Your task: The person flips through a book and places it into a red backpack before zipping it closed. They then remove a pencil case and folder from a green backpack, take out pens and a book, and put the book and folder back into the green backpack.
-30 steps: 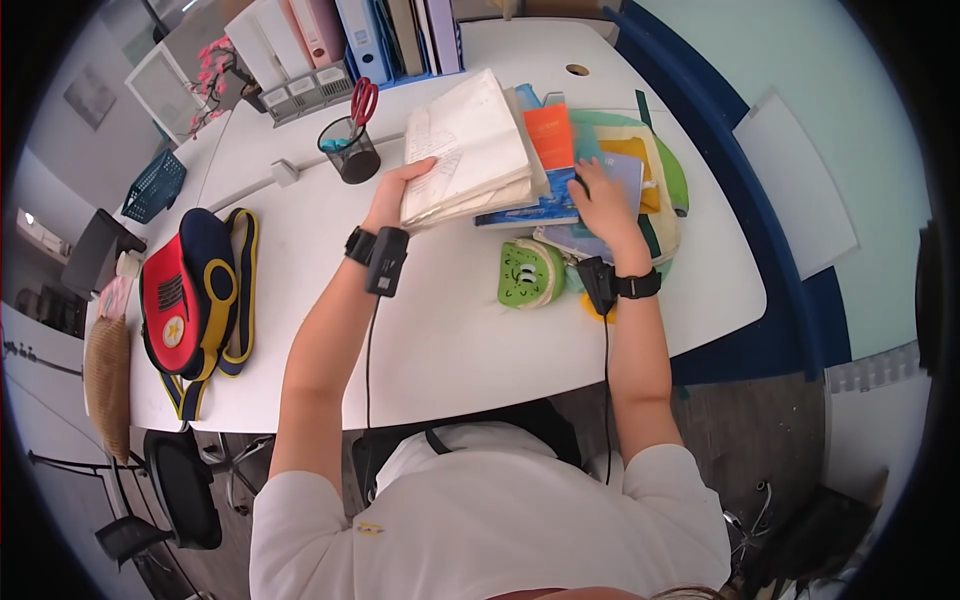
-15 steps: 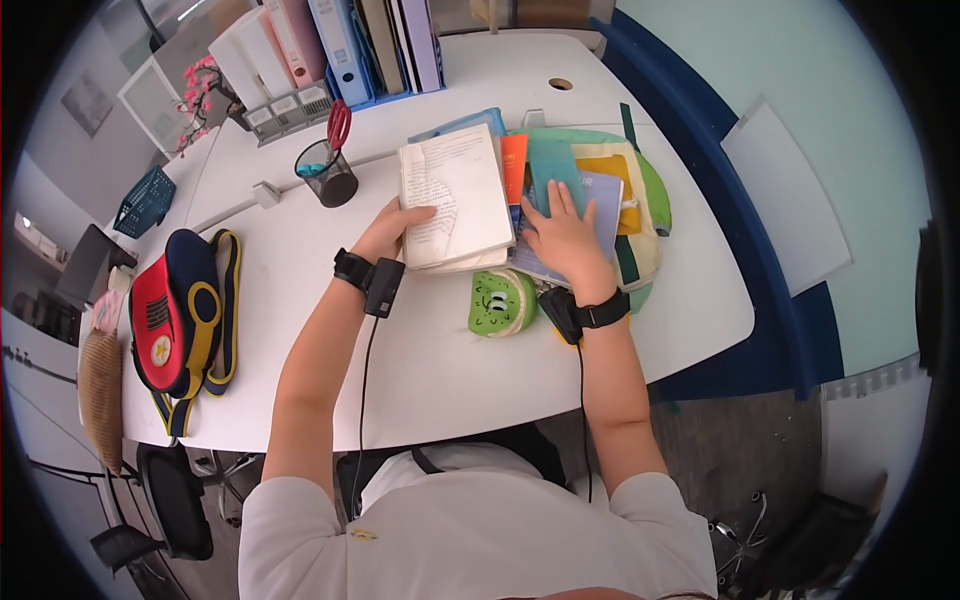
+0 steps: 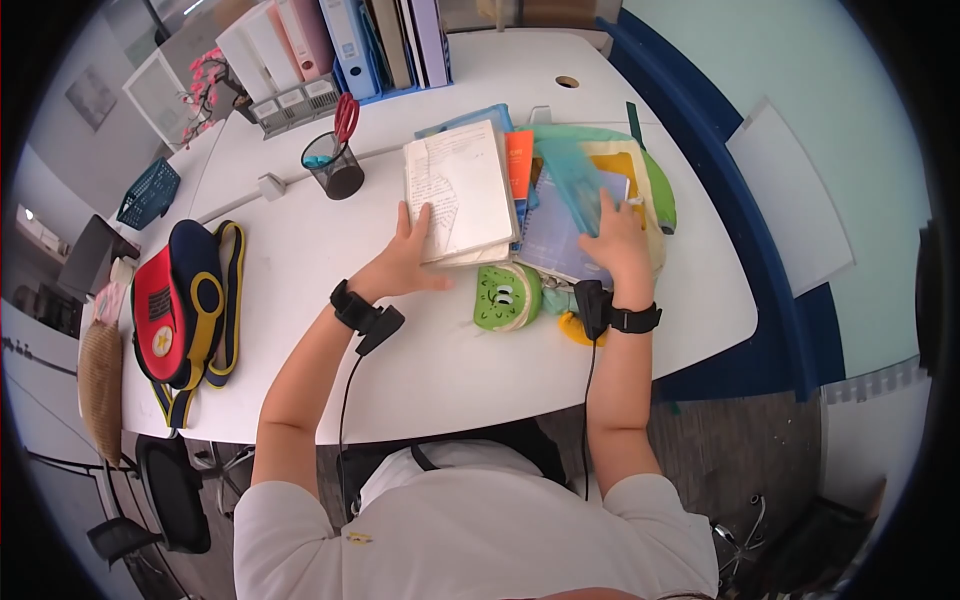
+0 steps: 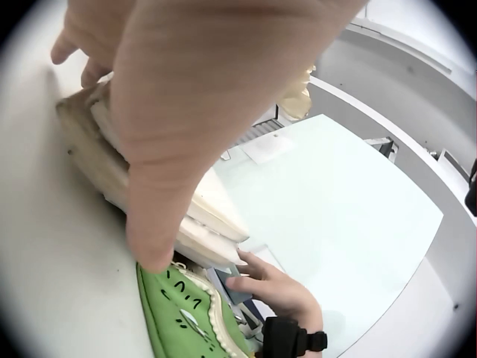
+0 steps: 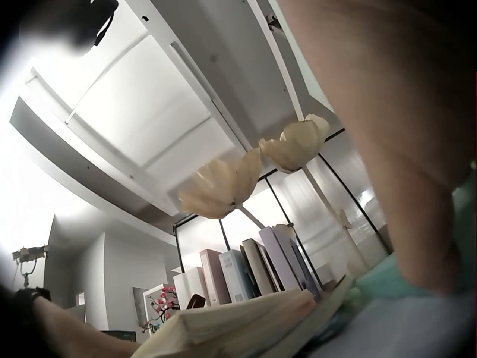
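Observation:
My left hand (image 3: 395,262) lies at the lower left corner of a stack of worn, handwritten books (image 3: 458,190), two fingers straight on its edge and the thumb apart. In the left wrist view the stack's thick cream page edges (image 4: 212,216) show beside that thumb. Over a purple notebook (image 3: 560,230), my right hand (image 3: 622,245) pinches the near end of a blurred teal booklet (image 3: 572,180) between thumb and fingers. A green pencil pouch (image 3: 505,297) with a smiling face sits just below the books. Orange (image 3: 519,165) and blue covers stick out under the stack.
A cream and green bag (image 3: 655,190) lies beneath the notebook on the right. Farther left stand a mesh pen cup (image 3: 335,170) with red-handled scissors and a row of binders (image 3: 350,45). A red and navy bag (image 3: 180,305) lies at the table's left.
My left hand has let go of the book stack, which came down onto the other books. My right hand has moved right, and the teal booklet has tilted with it, uncovering more purple notebook.

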Action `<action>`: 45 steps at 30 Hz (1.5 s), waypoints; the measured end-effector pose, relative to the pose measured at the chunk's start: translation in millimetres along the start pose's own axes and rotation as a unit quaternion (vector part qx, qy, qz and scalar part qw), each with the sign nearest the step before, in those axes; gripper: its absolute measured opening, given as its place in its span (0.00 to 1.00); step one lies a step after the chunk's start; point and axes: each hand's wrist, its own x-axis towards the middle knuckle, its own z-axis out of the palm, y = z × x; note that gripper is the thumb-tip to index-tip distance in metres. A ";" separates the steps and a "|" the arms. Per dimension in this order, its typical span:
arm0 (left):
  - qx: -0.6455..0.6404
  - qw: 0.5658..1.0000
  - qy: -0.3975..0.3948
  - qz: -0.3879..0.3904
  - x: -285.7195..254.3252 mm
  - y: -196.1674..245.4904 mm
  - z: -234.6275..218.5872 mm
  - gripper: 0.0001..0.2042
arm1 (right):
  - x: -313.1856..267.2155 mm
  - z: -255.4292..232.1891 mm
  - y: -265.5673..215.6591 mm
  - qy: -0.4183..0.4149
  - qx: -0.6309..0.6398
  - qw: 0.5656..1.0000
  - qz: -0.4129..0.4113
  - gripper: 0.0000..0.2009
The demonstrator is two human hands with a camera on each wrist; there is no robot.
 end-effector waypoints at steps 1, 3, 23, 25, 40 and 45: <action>0.006 1.000 0.005 -0.003 1.2 -1.0 3.2 0.59 | -0.5 0.0 -0.1 0.003 -0.003 1.000 0.004 0.41; 0.017 1.000 0.017 -0.008 6.7 -2.4 8.3 0.59 | -1.7 -1.6 -0.9 0.008 -0.008 1.000 0.013 0.40; -0.005 0.992 0.116 0.055 44.1 -42.1 25.1 0.56 | 20.4 -1.1 28.9 0.005 0.131 0.990 0.056 0.30; -0.016 0.994 0.100 0.040 40.5 -37.5 23.3 0.56 | 21.4 2.0 29.3 0.015 0.143 0.988 0.049 0.30; -0.154 0.987 0.034 0.004 24.1 -38.4 14.9 0.57 | 15.6 7.0 6.2 0.083 0.432 0.895 -0.079 0.44; -0.146 0.988 0.036 0.027 27.0 -46.6 18.0 0.55 | 29.3 19.1 22.5 0.064 0.408 0.907 -0.083 0.46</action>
